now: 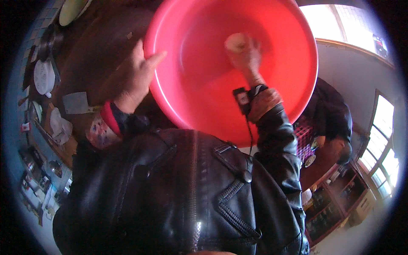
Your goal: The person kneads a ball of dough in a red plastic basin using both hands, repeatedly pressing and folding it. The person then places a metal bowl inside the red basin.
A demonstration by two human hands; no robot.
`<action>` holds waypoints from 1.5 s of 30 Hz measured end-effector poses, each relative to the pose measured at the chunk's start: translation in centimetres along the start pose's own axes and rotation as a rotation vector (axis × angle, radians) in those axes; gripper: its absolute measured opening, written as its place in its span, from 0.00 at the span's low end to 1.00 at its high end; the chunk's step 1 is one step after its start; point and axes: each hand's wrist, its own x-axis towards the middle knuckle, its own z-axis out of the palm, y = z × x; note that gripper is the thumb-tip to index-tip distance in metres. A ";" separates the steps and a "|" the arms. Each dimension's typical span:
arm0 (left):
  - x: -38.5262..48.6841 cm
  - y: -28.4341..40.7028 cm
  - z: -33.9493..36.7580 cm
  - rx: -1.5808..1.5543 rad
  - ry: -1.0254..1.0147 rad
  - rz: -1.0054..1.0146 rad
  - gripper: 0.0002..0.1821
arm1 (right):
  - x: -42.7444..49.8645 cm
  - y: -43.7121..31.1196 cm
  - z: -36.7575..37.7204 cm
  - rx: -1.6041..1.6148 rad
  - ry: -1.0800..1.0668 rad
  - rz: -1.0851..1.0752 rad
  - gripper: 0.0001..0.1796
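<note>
A large red plastic basin (207,105) fills the upper middle, tilted towards me. My left hand (140,75) holds its left rim, thumb over the edge and fingers outside. Inside the basin is my right hand (248,55), blurred, its fingers over a pale round object (236,42), perhaps a bowl; the fingertips are unclear. Around my right wrist is a black strap, with a small dark device (243,100) and a cord beside it. What looks like another hand (266,103) lies against the cuff of my black sleeve; whose it is, I cannot tell.
A person in dark clothes (334,111) bends at the right, beside a checkered cloth (304,135) and a small dish (309,161). Along the left stand a white lidded container (44,76), a cleaver (76,103) and a crumpled white cloth (60,126). A reddish cabinet (338,194) stands lower right.
</note>
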 end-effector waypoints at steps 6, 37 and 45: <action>8.8 3.1 -1.8 0.107 -0.207 0.110 0.21 | -2.9 -6.9 3.1 0.015 -0.186 -0.385 0.42; 0.6 1.3 -2.6 0.129 0.006 0.029 0.22 | 1.6 -1.0 1.1 0.038 -0.110 -0.214 0.37; 2.6 0.7 -3.2 0.188 -0.028 0.093 0.17 | 9.2 -6.7 4.6 -0.169 -0.016 -0.115 0.43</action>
